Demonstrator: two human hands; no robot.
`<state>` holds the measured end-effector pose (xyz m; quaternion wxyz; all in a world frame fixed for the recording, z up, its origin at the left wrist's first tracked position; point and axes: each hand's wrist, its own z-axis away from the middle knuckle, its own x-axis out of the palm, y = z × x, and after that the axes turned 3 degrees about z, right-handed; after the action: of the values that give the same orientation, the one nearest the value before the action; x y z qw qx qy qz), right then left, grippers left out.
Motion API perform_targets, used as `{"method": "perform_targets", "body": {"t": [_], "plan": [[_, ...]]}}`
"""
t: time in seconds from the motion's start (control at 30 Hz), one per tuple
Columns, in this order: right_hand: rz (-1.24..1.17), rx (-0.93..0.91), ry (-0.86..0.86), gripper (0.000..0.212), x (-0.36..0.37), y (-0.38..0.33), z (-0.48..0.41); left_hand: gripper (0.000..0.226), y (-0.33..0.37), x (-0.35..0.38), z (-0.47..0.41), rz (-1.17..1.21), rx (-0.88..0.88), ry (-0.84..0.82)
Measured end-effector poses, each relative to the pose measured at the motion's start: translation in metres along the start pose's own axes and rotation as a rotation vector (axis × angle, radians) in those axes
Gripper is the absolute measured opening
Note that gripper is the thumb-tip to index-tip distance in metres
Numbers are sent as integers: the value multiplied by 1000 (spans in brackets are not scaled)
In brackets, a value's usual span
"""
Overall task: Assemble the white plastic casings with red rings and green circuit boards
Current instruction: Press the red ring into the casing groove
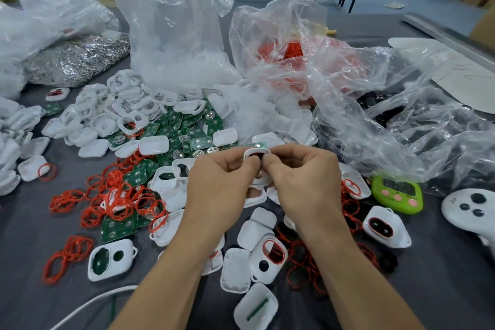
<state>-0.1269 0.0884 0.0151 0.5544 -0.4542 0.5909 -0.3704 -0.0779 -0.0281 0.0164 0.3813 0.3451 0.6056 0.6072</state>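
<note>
Hands meet above the table (32, 236) — your left hand (219, 182) and right hand (302, 182) both pinch one white casing (257, 154), red ring inside.

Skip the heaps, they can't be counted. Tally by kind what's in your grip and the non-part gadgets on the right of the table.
white casing, pinched between left hand and right hand: 1
green timer: 1
white controller: 1
Total: 3
</note>
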Motion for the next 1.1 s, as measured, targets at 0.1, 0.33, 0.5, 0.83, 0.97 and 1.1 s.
{"method": "perform_targets", "body": {"t": [0.1,0.33,0.5,0.83,0.97,1.1], "plan": [[40,-18,-16,12,1,1,1,39,-1,0,-3,-65,48,15],[53,-3,-34,7,3,3,1,42,-4,-3,-3,-133,88,23],[-8,-16,-50,14,6,-2,5,38,-3,-3,-6,59,-12,-19],[854,-92,-169,33,-15,-7,-94,28,4,-20,-14,303,-155,182],[994,-171,-285,26,-11,-8,-110,25,6,-22,-15,327,-161,180],[1108,-224,-342,15,-11,-14,-113,21,6,-23,-16,339,-169,168]]}}
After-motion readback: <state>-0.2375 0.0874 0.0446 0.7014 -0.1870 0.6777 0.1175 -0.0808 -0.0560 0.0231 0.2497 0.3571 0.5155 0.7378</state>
